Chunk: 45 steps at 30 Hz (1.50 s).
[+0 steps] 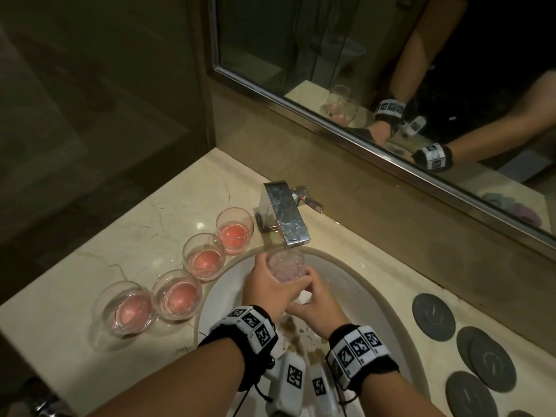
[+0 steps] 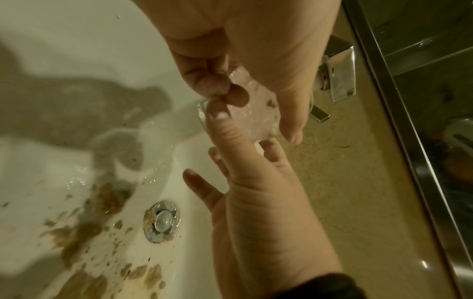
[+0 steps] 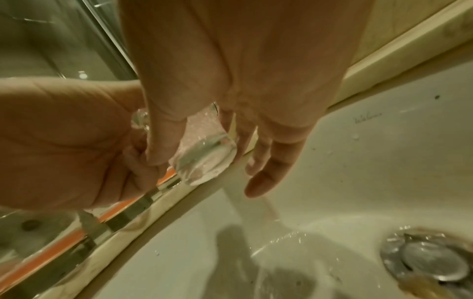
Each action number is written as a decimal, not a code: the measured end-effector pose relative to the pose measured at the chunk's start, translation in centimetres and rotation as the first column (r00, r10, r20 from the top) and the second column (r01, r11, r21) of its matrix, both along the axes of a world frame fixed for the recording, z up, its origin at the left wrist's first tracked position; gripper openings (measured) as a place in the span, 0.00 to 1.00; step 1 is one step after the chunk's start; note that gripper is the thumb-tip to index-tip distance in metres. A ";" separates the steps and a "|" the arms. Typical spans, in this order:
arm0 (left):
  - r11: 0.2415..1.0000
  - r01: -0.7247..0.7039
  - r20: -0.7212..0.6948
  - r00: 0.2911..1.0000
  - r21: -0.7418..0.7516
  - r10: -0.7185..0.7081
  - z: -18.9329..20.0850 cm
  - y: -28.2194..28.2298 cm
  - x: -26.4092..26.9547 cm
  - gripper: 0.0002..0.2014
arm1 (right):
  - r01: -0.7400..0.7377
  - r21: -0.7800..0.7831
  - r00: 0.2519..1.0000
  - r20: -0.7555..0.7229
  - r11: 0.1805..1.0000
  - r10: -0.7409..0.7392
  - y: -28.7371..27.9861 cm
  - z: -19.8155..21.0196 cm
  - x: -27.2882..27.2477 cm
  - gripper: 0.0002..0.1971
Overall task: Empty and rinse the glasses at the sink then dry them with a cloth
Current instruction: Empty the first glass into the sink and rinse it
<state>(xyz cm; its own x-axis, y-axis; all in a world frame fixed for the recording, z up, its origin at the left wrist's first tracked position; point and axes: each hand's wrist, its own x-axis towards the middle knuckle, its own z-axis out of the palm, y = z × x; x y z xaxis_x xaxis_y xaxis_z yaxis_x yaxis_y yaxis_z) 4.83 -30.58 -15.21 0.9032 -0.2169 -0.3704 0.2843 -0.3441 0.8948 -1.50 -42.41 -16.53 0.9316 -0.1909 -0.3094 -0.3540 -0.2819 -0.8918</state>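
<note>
A clear glass (image 1: 285, 264) full of bubbling, faintly pink water sits right under the spout of the chrome faucet (image 1: 285, 218), over the sink. My left hand (image 1: 267, 284) grips it from the left, fingers curled round its side (image 2: 217, 87). My right hand (image 1: 314, 299) touches the glass from the right and below, fingers spread and fairly straight (image 2: 230, 141). In the right wrist view the thick glass base (image 3: 204, 159) shows between my right thumb and fingers, and water runs off it into the basin. Several more glasses of pink liquid (image 1: 204, 256) stand in a row on the counter at left.
The white basin (image 1: 361, 284) has brown residue (image 1: 301, 335) near its drain (image 2: 161, 221). Grey round coasters (image 1: 433, 316) lie on the marble counter at right. A framed mirror (image 1: 331, 55) and a low wall ledge run behind the faucet.
</note>
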 end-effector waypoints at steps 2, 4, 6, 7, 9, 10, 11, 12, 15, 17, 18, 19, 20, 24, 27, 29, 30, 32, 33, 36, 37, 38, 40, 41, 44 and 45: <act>1.000 0.013 -0.067 0.998 -0.023 -0.014 -0.4 0.1 0.1 0.37 | 0.029 0.020 0.999 0.024 0.999 -0.030 0.3 -0.7 -0.1 0.30; 0.998 0.033 -0.161 0.986 -0.059 -0.042 -1.0 0.4 0.3 0.34 | 0.039 0.057 0.999 0.032 0.998 -0.041 0.3 -1.3 -0.4 0.28; 0.993 0.074 -0.256 0.962 -0.096 -0.096 -1.4 1.0 0.4 0.33 | 0.031 0.099 0.999 0.017 0.995 -0.033 0.1 -1.8 -0.8 0.29; 0.988 0.093 -0.304 0.944 -0.121 -0.127 -1.5 1.2 0.4 0.31 | 0.033 0.128 0.999 0.004 0.991 -0.034 0.0 -2.0 -1.0 0.30; 0.978 0.085 -0.389 0.908 -0.188 -0.154 -1.4 1.6 0.2 0.25 | 0.044 0.198 0.999 -0.015 0.979 -0.042 -0.3 -2.4 -1.4 0.31; 0.975 0.076 -0.413 0.897 -0.207 -0.157 -1.6 1.8 0.2 0.21 | 0.049 0.232 0.999 -0.022 0.972 -0.045 -0.4 -2.7 -1.6 0.31; 0.973 0.061 -0.430 0.889 -0.222 -0.154 -1.6 1.9 0.1 0.19 | 0.051 0.263 0.999 -0.029 0.963 -0.045 -0.5 -2.8 -1.8 0.29; 0.972 0.057 -0.435 0.887 -0.227 -0.154 -1.8 1.9 0.1 0.18 | 0.059 0.308 0.998 -0.035 0.949 -0.051 -0.5 -2.9 -1.9 0.28; 0.973 0.070 -0.404 0.901 -0.221 -0.156 -2.2 1.7 0.1 0.34 | 0.132 0.500 0.991 -0.089 0.856 -0.101 -0.3 -2.8 -2.0 0.24; 0.976 0.059 -0.393 0.909 -0.210 -0.140 -2.7 1.6 0.1 0.42 | 0.153 0.620 0.988 -0.105 0.770 -0.112 -0.2 -2.5 -2.0 0.25; 0.973 0.059 -0.393 0.908 -0.225 -0.145 -2.7 1.5 0.1 0.44 | 0.163 0.680 0.987 -0.114 0.715 -0.117 -0.2 -2.4 -2.0 0.25; 0.965 0.053 -0.403 0.902 -0.256 -0.156 -2.7 1.5 0.1 0.44 | 0.182 0.730 0.983 -0.131 0.659 -0.126 -0.2 -2.3 -2.0 0.26; 0.952 0.041 -0.423 0.889 -0.302 -0.173 -2.8 1.5 0.1 0.44 | 0.205 0.767 0.979 -0.152 0.608 -0.138 -0.3 -2.4 -2.0 0.27; 0.912 -0.049 -0.489 0.855 -0.408 -0.173 -1.9 1.4 0.0 0.32 | 0.295 0.813 0.956 -0.253 0.502 -0.151 -0.8 -3.1 -1.8 0.40; 0.922 -0.048 -0.465 0.873 -0.385 -0.149 -2.1 1.0 0.4 0.34 | 0.339 0.820 0.941 -0.283 0.462 -0.188 -0.9 -3.4 -1.5 0.46; 0.943 -0.015 -0.410 0.903 -0.331 -0.130 -2.6 0.5 0.6 0.46 | 0.373 0.822 0.924 -0.290 0.430 -0.247 -0.7 -3.5 -1.1 0.43; 0.952 -0.002 -0.393 0.911 -0.307 -0.125 -2.8 0.4 0.6 0.53 | 0.389 0.826 0.915 -0.293 0.408 -0.278 -0.6 -3.5 -0.9 0.38; 0.953 -0.011 -0.400 0.909 -0.302 -0.117 -2.8 0.2 0.7 0.51 | 0.404 0.838 0.901 -0.297 0.366 -0.315 -0.5 -3.4 -0.6 0.34; 0.946 -0.028 -0.419 0.900 -0.322 -0.116 -2.7 0.3 0.7 0.48 | 0.408 0.839 0.899 -0.301 0.360 -0.319 -0.4 -3.2 -0.5 0.34; 0.911 -0.092 -0.474 0.872 -0.403 -0.122 -2.4 0.2 0.8 0.36 | 0.425 0.818 0.896 -0.321 0.387 -0.307 -0.8 -3.6 -0.4 0.33; 0.906 -0.111 -0.492 0.863 -0.409 -0.116 -2.3 0.2 0.7 0.34 | 0.434 0.804 0.895 -0.331 0.408 -0.300 -0.9 -3.6 -0.4 0.36; 0.906 -0.123 -0.500 0.859 -0.405 -0.107 -2.5 0.2 0.8 0.33 | 0.444 0.791 0.891 -0.343 0.421 -0.296 -1.1 -3.6 -0.4 0.38; 0.912 -0.109 -0.479 0.872 -0.396 -0.104 -2.7 0.2 0.8 0.34 | 0.454 0.793 0.887 -0.357 0.407 -0.293 -1.2 -3.6 -0.4 0.38; 0.920 -0.075 -0.452 0.884 -0.384 -0.117 -2.7 0.2 0.8 0.35 | 0.458 0.803 0.883 -0.362 0.381 -0.298 -1.2 -3.5 -0.3 0.36; 0.933 -0.016 -0.404 0.904 -0.359 -0.140 -2.8 0.2 0.6 0.34 | 0.473 0.809 0.868 -0.360 0.349 -0.342 -0.9 -3.1 0.0 0.30; 0.931 -0.025 -0.418 0.898 -0.365 -0.140 -2.8 0.1 0.5 0.34 | 0.471 0.804 0.868 -0.350 0.362 -0.352 -0.8 -2.9 0.1 0.31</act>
